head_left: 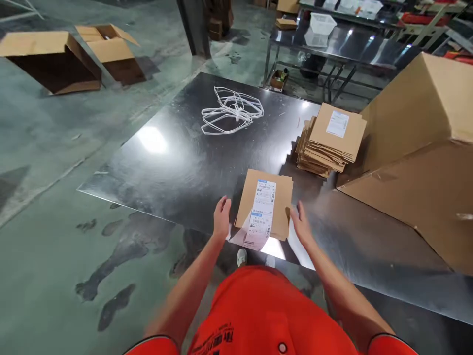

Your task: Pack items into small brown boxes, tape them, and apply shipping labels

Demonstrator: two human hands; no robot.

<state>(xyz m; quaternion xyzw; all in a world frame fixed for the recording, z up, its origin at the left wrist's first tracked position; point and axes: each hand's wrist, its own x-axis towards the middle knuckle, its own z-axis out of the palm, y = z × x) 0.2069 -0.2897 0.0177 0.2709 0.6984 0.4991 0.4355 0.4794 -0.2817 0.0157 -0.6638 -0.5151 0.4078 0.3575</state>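
Note:
Flat brown cardboard (284, 197), looking like a folded carton or a small stack of them, lies near the front edge of the metal table. Along it runs a strip of printed white labels (263, 209), with its lower end hanging toward the table's edge. To the left of the cardboard is my left hand (221, 219), open and apart from it, fingers pointing forward. My right hand (302, 224) is open at the cardboard's right edge, its fingers stretched out; whether they touch it I cannot tell. Neither hand holds anything.
A stack of flat cartons (334, 138), the top one labelled, stands at the right beside a large cardboard box (406, 158). White plastic strapping (236, 111) lies tangled farther back on the metal table (177, 162). Open boxes (114, 54) sit on the floor at left.

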